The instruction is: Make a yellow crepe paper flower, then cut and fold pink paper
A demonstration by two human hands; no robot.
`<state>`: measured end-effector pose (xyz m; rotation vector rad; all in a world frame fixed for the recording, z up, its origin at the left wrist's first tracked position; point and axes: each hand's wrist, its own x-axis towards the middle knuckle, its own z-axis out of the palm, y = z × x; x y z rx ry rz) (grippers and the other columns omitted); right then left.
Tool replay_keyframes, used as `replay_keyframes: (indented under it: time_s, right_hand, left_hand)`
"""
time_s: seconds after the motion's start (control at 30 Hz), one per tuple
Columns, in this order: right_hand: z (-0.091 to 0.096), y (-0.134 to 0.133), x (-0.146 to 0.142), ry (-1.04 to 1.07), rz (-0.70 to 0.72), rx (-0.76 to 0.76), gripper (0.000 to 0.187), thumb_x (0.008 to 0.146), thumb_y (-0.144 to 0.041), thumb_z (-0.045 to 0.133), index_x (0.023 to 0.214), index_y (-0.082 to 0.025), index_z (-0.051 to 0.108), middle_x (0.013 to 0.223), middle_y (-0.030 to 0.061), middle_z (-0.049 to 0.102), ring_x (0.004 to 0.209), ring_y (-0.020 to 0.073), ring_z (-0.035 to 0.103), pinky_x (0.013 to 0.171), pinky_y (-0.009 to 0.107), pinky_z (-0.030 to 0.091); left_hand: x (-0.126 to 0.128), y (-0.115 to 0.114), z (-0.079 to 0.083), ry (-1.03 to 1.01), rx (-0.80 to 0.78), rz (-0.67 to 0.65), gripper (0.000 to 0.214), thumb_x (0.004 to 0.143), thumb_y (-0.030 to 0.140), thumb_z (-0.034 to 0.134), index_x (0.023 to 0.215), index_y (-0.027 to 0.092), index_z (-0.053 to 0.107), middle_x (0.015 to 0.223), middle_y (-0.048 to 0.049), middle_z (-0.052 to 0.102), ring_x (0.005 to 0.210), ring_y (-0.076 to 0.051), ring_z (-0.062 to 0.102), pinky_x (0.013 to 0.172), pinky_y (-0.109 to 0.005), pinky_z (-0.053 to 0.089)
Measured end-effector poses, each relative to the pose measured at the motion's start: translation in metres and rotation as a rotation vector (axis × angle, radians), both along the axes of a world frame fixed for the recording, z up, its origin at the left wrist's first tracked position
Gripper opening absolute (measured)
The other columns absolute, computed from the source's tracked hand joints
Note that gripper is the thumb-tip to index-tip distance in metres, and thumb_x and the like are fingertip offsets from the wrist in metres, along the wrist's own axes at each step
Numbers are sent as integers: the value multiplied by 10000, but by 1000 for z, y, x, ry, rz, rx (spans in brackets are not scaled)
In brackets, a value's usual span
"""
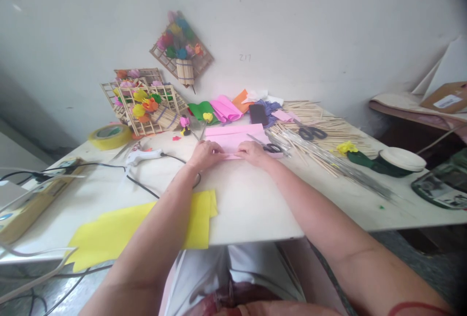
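Note:
A sheet of light pink craft paper [233, 137] lies flat on the white table, with a folded strip along its near edge. My left hand [207, 154] pinches that near edge on the left. Close beside it, my right hand [252, 152] has its fingers closed on the same edge. Black-handled scissors [272, 148] lie on the sheet's right side, next to my right hand. Whether the far edge is also folded or just curled I cannot tell.
A white glue gun [143, 157] with a black cord lies left, near yellow tape [110, 137] and a power strip [40, 199]. Yellow paper [120, 231] lies in front. Wooden sticks [335, 126], more scissors [312, 133] and wires [350, 175] spread right. Flower-decorated lattices [146, 102] stand back left.

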<state>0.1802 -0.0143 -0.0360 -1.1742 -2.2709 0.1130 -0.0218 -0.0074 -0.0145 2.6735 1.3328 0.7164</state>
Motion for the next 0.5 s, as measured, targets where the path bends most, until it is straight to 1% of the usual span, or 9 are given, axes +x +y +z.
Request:
replay_keyframes:
  time_s: [0.1,0.2,0.33,0.5]
  right_hand:
    - [0,1,0,4,36,22,140,761,-235,579,659,-159,638,691,19,614,705,117,523,616,217,322]
    - [-1,1,-1,1,57,34,123,767,-239,574,708,-170,657,723,22,635,726,119,536,626,219,332]
    - [-1,1,-3,-2,49,44,104,757,-239,588,739,-182,673,739,24,650,738,121,546,634,222,346]
    - [1,0,-6,1,30,88,103,744,-222,598,696,-169,671,697,27,643,711,123,540,643,227,360]
  left_hand:
    - [3,-2,1,58,87,-21,270,720,440,540,811,233,688,742,-15,651,751,-160,541,864,-355,283]
    - [6,-4,1,83,132,-44,256,743,422,524,802,242,696,743,-22,656,765,-167,537,873,-362,267]
    - [9,-5,2,77,132,-48,232,760,375,509,746,236,695,729,-18,660,755,-161,545,863,-353,271]
    - [12,-6,2,69,125,-36,219,754,336,503,708,215,680,774,-21,675,757,-163,557,860,-356,277]
